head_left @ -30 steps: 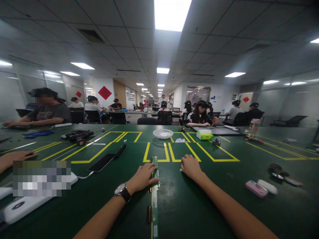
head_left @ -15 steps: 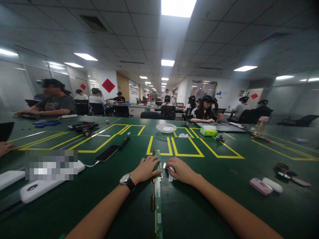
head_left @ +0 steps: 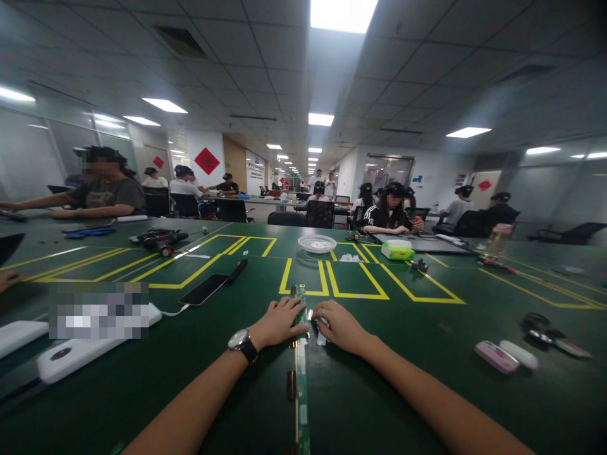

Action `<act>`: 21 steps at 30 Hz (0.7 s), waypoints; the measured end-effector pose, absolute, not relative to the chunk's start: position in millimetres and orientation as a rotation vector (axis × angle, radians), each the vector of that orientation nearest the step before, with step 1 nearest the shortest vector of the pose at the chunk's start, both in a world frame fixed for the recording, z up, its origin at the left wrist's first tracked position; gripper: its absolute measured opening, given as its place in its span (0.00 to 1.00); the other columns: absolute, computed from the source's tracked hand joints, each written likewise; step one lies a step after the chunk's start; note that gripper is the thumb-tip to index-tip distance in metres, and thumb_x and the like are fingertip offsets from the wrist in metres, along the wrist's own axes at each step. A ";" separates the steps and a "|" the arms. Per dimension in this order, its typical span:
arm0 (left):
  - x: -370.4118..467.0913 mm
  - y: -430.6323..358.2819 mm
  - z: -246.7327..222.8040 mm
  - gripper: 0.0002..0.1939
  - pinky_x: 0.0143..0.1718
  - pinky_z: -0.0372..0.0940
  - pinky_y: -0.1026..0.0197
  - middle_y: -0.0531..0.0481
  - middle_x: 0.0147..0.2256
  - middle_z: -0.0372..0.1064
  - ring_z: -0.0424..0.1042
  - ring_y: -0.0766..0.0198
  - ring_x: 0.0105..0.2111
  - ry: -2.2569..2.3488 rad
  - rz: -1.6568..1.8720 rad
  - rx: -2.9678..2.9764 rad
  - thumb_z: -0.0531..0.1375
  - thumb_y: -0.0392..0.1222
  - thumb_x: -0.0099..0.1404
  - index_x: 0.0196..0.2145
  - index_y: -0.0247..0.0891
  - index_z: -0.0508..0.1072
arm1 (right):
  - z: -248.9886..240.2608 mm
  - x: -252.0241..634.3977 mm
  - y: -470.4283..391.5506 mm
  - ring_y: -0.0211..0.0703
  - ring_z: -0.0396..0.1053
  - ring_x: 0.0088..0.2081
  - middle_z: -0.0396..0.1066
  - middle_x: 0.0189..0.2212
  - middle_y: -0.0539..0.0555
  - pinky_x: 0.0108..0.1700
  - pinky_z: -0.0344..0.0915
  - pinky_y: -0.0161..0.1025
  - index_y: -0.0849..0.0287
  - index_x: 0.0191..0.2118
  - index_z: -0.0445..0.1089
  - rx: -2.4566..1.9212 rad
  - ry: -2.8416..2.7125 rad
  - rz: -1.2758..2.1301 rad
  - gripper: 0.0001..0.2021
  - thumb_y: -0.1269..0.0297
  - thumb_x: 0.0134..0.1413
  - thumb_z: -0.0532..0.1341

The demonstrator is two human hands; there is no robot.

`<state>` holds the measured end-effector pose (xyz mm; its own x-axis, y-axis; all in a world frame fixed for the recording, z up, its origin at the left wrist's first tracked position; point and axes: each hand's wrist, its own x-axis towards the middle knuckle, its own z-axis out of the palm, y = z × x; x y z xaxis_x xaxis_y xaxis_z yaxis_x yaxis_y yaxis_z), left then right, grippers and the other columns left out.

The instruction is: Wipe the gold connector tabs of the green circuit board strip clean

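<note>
The left hand (head_left: 277, 323), fingers extended and unclenched, rested across the far end of a narrow green circuit board (head_left: 303, 379) lying lengthwise on the table (head_left: 360, 411). Beside it, the right hand (head_left: 342, 325) grasped a small pale piece (head_left: 322, 339).

No word or number is showing clearly enough to read. A large red diamond sign (head_left: 207, 161) is hanging on a white pillar (head_left: 195, 140) in the upper left of the frame, its dark mark blurring. Smaller red signs are hanging at far left (head_left: 158, 162) and right (head_left: 484, 184). Dark lettering (head_left: 256, 160) is running across a white wall panel left of centre, too small to make out. Pale labels (head_left: 303, 414) are sitting on the green circuit strip (head_left: 302, 390) at bottom centre, their print not resolving.
</note>
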<state>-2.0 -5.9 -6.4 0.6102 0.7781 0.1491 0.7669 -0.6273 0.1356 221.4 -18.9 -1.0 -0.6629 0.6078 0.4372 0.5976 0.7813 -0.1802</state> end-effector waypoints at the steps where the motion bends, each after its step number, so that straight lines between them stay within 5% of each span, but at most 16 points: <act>1: -1.8 -5.9 -6.3 0.31 0.54 0.51 0.43 0.43 0.63 0.49 0.49 0.47 0.60 1.328 0.293 2.762 0.48 0.62 0.67 0.62 0.44 0.54 | -1.1 221.5 -18.7 0.44 0.66 0.44 0.71 0.40 0.57 0.49 0.62 0.41 0.60 0.41 0.71 -0.896 -2.489 0.038 0.09 0.73 0.56 0.56; 21: 1.9 -5.2 -9.7 0.29 0.52 0.50 0.39 0.43 0.64 0.46 0.48 0.44 0.60 1.334 0.252 2.745 0.47 0.59 0.69 0.62 0.44 0.53 | 2.0 226.8 -5.9 0.42 0.69 0.44 0.74 0.39 0.55 0.50 0.62 0.41 0.59 0.43 0.72 -0.667 -2.504 0.203 0.17 0.81 0.51 0.53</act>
